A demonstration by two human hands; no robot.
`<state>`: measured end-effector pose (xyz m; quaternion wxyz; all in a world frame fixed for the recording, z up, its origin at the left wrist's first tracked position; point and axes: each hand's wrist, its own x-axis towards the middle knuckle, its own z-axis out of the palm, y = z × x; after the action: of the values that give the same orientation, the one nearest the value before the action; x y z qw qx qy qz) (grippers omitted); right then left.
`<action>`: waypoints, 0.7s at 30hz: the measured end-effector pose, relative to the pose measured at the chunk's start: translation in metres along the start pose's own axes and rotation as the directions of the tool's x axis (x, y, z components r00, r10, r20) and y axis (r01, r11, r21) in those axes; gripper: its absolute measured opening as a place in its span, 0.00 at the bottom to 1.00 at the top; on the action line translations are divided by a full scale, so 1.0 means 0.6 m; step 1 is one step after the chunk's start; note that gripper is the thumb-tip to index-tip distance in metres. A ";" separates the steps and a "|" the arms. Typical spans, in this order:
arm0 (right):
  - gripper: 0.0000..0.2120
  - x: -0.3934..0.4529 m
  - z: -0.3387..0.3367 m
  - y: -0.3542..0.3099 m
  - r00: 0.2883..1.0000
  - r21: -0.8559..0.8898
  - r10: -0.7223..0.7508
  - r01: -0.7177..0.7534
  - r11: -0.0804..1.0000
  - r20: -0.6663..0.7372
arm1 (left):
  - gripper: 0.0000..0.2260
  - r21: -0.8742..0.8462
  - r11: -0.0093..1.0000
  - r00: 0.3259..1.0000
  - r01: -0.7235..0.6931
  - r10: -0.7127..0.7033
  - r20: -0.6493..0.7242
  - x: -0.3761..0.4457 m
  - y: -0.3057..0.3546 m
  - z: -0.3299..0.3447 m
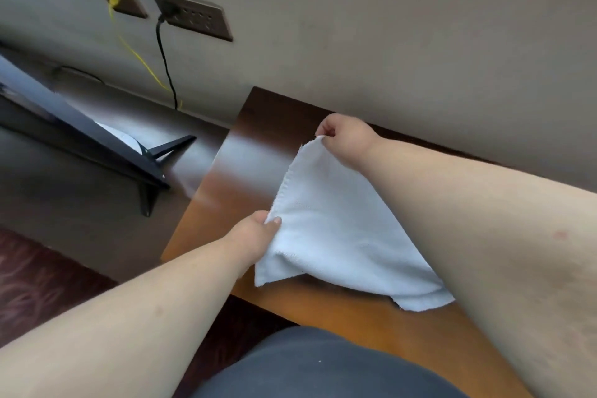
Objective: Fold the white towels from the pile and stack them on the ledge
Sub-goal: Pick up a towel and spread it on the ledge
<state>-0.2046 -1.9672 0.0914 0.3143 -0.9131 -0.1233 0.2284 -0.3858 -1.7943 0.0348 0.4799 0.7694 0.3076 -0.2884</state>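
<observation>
White towel [336, 236]: one in view. It hangs between both hands above the wooden desk [252, 126], its lower edge drooping onto the desk's near part. The stretched hem runs diagonally, from near-left up to far-right, close to the wall [387, 42].

Left hand [258, 233]: one, fingers curled, pinching the near-left corner. It is the nearer hand to the person.

Right hand [342, 139]: one, fingers curled, pinching the far corner, raised just in front of the wall. The right forearm crosses over the towel's right side and hides it.

Judgement: the next fold likely turns on bringing the far corner toward the near one along that diagonal.

Pile and folded stack: none in view.

Other items: two wall plates [190, 14]; one yellow cable [135, 55]; one black cable [166, 64]; one dark-framed screen on a stand [97, 145], left of the desk.
</observation>
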 end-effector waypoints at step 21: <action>0.31 -0.213 -0.094 0.311 0.725 -0.155 0.649 -0.686 0.711 -0.230 | 0.19 0.787 0.380 0.844 -0.486 0.436 0.311 0.085 0.149 0.081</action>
<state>-0.2724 -2.1875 0.0566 0.1114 -0.9406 0.2155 0.2375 -0.2932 -1.8602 0.0288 0.1152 0.9483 -0.1098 -0.2745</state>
